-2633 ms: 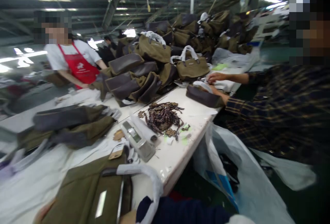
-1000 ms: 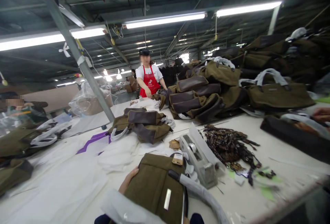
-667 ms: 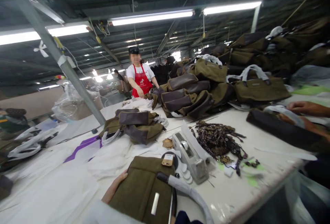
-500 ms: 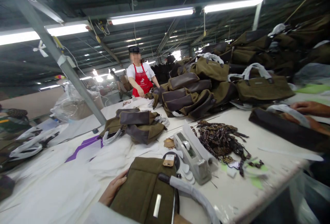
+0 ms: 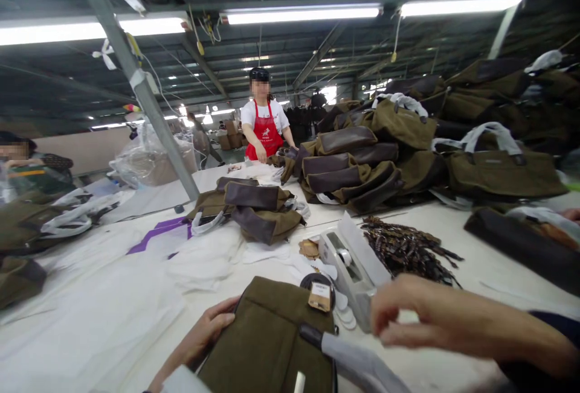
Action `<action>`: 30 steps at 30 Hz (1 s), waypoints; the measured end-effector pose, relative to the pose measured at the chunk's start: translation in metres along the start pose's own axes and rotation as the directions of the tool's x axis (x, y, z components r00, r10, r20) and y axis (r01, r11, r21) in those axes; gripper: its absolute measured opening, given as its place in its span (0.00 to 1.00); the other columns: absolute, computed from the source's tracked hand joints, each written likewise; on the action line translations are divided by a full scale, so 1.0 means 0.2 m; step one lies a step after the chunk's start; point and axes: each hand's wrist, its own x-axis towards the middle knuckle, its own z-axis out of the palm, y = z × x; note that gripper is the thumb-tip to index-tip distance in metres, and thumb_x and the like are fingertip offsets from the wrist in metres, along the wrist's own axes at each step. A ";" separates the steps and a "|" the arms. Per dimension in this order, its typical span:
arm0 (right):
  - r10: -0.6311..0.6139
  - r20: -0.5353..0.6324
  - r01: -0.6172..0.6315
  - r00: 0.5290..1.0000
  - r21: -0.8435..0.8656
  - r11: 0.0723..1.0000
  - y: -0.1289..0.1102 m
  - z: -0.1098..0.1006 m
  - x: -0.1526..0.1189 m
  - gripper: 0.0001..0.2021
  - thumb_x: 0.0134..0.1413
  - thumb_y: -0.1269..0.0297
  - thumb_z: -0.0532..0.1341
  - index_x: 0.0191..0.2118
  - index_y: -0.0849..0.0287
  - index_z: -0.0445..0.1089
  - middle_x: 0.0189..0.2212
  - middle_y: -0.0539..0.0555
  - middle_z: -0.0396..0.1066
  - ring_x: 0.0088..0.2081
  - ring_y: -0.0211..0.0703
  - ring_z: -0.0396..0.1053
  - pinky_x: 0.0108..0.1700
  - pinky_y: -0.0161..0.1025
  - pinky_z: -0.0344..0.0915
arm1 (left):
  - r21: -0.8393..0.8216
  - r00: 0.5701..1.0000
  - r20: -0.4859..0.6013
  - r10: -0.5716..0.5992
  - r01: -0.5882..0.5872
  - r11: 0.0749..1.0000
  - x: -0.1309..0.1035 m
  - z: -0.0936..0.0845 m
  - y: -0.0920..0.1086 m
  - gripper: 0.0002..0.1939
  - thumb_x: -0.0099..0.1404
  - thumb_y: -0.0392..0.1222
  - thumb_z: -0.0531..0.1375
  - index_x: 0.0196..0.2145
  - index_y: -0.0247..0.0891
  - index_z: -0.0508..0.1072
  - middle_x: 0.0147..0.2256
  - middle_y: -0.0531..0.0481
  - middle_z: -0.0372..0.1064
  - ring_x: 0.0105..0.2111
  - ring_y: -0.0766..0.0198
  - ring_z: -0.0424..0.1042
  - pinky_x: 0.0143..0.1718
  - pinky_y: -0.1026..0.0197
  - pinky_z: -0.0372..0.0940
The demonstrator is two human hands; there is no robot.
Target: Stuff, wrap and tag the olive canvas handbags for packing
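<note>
An olive-green bag (image 5: 272,332) lies close in front of me, with a grey-wrapped handle (image 5: 357,360) and a small brown and white tag (image 5: 319,296) on it. My left hand (image 5: 212,329) grips the bag's left edge, thumb on the fabric. Over the table to the right of the bag, my right hand (image 5: 401,311) is raised with its fingers curled and blurred; whether anything small is between them cannot be made out. It is nearest to the tape dispenser (image 5: 347,266), just left of it.
A pile of dark cords (image 5: 408,245) lies behind my right hand. Stacked bags (image 5: 344,163) fill the back right. White sheets (image 5: 90,314) cover the left. Across the table stands a person in a red apron (image 5: 267,130). Another person's hand shows at the right edge.
My right hand has come up from beside the bag, out to its right over the table. My left hand stays on the bag. The view has shifted, so the scene sits further right.
</note>
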 end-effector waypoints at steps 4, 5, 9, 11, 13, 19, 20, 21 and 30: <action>-0.083 0.003 0.080 0.997 -0.304 0.949 0.01 -0.13 0.55 0.06 0.60 0.62 0.62 0.40 0.55 0.75 0.35 0.52 0.77 0.37 0.43 0.72 0.38 0.34 0.62 | -0.055 0.999 0.038 -0.034 0.036 0.998 -0.02 0.04 0.03 0.25 0.56 0.51 0.68 0.50 0.39 0.79 0.52 0.42 0.75 0.54 0.43 0.71 0.56 0.50 0.63; -0.059 0.013 0.058 0.998 -0.478 0.876 0.02 -0.12 0.69 0.07 0.59 0.64 0.62 0.42 0.56 0.75 0.38 0.54 0.77 0.41 0.46 0.72 0.40 0.35 0.62 | -0.061 0.999 0.026 -0.023 0.024 0.998 -0.01 0.05 0.03 0.24 0.58 0.52 0.66 0.49 0.39 0.79 0.51 0.42 0.75 0.54 0.44 0.70 0.56 0.50 0.63; -0.033 0.074 0.072 0.997 -0.624 0.778 0.13 0.06 1.14 0.10 0.61 0.68 0.58 0.42 0.64 0.75 0.43 0.66 0.76 0.46 0.55 0.71 0.45 0.43 0.61 | -0.087 0.992 -0.120 0.049 -0.060 0.994 0.08 0.06 -0.04 0.23 0.61 0.57 0.62 0.46 0.37 0.80 0.45 0.40 0.78 0.49 0.47 0.73 0.51 0.51 0.66; -0.002 0.093 0.063 0.996 -0.665 0.745 0.20 0.16 1.27 0.11 0.63 0.67 0.56 0.42 0.66 0.75 0.42 0.68 0.76 0.48 0.58 0.70 0.47 0.46 0.60 | -0.121 0.976 -0.208 0.065 -0.091 0.988 0.14 0.04 -0.10 0.23 0.59 0.55 0.65 0.46 0.36 0.80 0.43 0.40 0.78 0.44 0.50 0.75 0.46 0.54 0.69; 0.046 0.120 0.050 0.992 -0.693 0.719 0.27 0.23 1.35 0.10 0.58 0.66 0.62 0.43 0.66 0.74 0.41 0.68 0.76 0.47 0.59 0.70 0.48 0.47 0.59 | -0.164 0.967 -0.239 0.082 -0.123 0.979 0.19 0.00 -0.15 0.22 0.59 0.53 0.66 0.46 0.35 0.79 0.43 0.39 0.78 0.41 0.54 0.75 0.41 0.57 0.69; 0.146 0.221 0.063 0.964 -0.727 0.684 0.43 0.24 1.49 0.28 0.31 0.57 0.76 0.42 0.63 0.74 0.39 0.62 0.76 0.45 0.58 0.72 0.47 0.46 0.60 | -0.271 0.977 -0.169 0.132 -0.175 0.947 0.20 -0.06 -0.16 0.19 0.63 0.49 0.65 0.48 0.35 0.78 0.43 0.38 0.76 0.39 0.58 0.74 0.40 0.58 0.70; 0.152 0.229 0.066 0.961 -0.729 0.681 0.45 0.24 1.50 0.27 0.32 0.56 0.75 0.41 0.63 0.74 0.39 0.62 0.76 0.44 0.58 0.72 0.46 0.46 0.61 | -0.266 0.979 -0.154 0.132 -0.170 0.949 0.20 -0.06 -0.16 0.19 0.63 0.49 0.65 0.48 0.35 0.78 0.42 0.39 0.76 0.38 0.58 0.74 0.40 0.58 0.70; 0.155 0.235 0.069 0.959 -0.730 0.680 0.45 0.24 1.50 0.25 0.34 0.55 0.74 0.40 0.63 0.74 0.38 0.62 0.76 0.44 0.57 0.72 0.46 0.46 0.61 | -0.257 0.981 -0.142 0.133 -0.166 0.952 0.20 -0.06 -0.16 0.19 0.63 0.49 0.64 0.48 0.35 0.78 0.42 0.39 0.76 0.38 0.58 0.74 0.40 0.58 0.70; 0.093 0.188 0.074 0.978 -0.726 0.684 0.37 0.23 1.48 0.13 0.57 0.65 0.55 0.38 0.66 0.76 0.38 0.68 0.76 0.42 0.56 0.73 0.45 0.48 0.62 | -0.230 0.985 -0.106 0.138 -0.159 0.960 0.21 -0.09 -0.19 0.18 0.65 0.47 0.63 0.50 0.35 0.77 0.42 0.40 0.75 0.38 0.59 0.74 0.40 0.59 0.69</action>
